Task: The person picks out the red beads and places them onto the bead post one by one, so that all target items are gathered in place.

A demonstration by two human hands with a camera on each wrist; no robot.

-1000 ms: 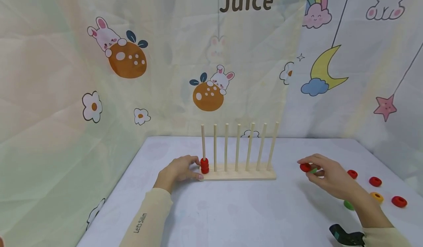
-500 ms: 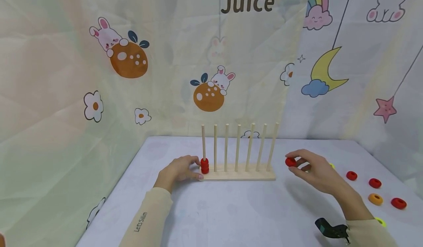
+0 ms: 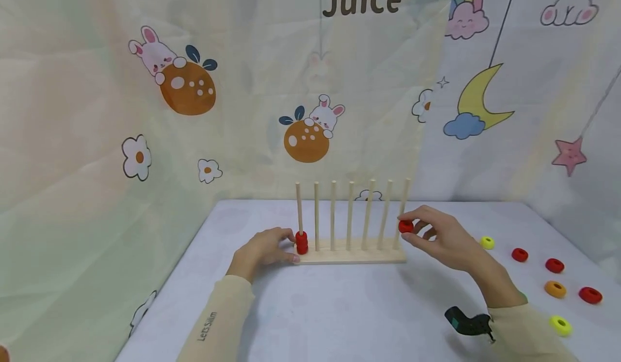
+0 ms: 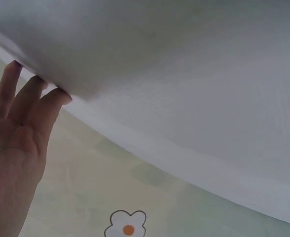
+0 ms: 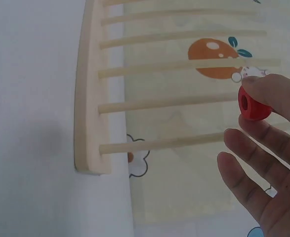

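Note:
A pale wooden peg rack (image 3: 351,256) with a row of upright pegs stands on the white table. A short stack of red beads (image 3: 302,243) sits at the foot of its leftmost peg. My left hand (image 3: 264,251) holds the rack's left end, thumb at the front edge and index finger beside the stack. My right hand (image 3: 439,238) pinches a red bead (image 5: 255,104) between thumb and index finger, its other fingers spread in the right wrist view. In the head view this bead overlaps the rightmost peg (image 3: 405,197), well above the base.
Loose beads lie on the right of the table: a yellow bead (image 3: 487,242), several red ones such as a red bead (image 3: 590,295), an orange bead (image 3: 555,289) and a nearer yellow bead (image 3: 560,325). A patterned cloth (image 3: 252,82) hangs behind the table.
My right hand has moved left with the red bead, from above the loose beads to the rack's right end, rising slightly. My left hand stays at the rack's left end.

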